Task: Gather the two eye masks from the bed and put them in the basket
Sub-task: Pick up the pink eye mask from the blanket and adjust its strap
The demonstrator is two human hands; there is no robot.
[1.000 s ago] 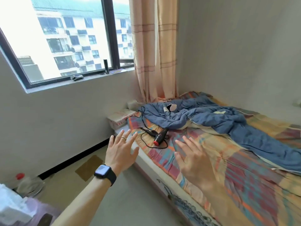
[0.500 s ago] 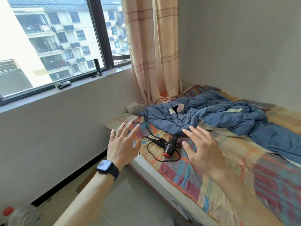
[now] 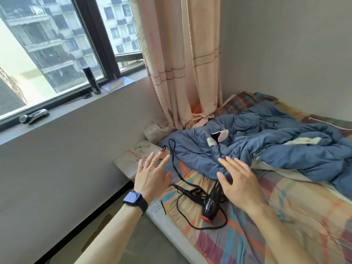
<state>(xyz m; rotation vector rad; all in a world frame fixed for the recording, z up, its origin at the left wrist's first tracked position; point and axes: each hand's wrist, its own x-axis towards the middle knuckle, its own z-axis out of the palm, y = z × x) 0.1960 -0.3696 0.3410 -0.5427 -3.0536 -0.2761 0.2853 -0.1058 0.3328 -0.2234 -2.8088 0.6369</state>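
While both arms reach forward over the near edge of the bed [image 3: 297, 212], neither hand holds anything. The left hand [image 3: 151, 179] hangs above the bed's corner, back to the camera, wrist cocked upward, its fingers [image 3: 155, 161] spread wide and pointing away; a ring sits on 1 finger and a dark watch [image 3: 135, 199] wraps the wrist. The right hand [image 3: 241, 182] is held flat, palm down, above the patterned sheet, its fingers [image 3: 226, 165] loosely fanned and angled up-left toward the quilt [image 3: 266, 149]. Its thumb side overlaps the barrel of a black dryer [image 3: 211, 203] in this view; whether it touches the dryer I cannot tell. The dryer lies on the sheet between the 2 hands, red end toward the camera, with its cord [image 3: 176, 168] looping past the left hand and up to the quilt's edge.

1 eye mask [image 3: 221, 136], pale pink with a dark side, lies on the crumpled blue quilt near a white label, beyond both hands and apart from them. A pale strip [image 3: 302, 140] rests on the quilt further right; what it is I cannot tell. The basket is out of view.

A curtain [image 3: 182, 60] hangs at the bed's head beside the window [image 3: 47, 50], and a dark cylinder [image 3: 91, 80] stands on the sill.
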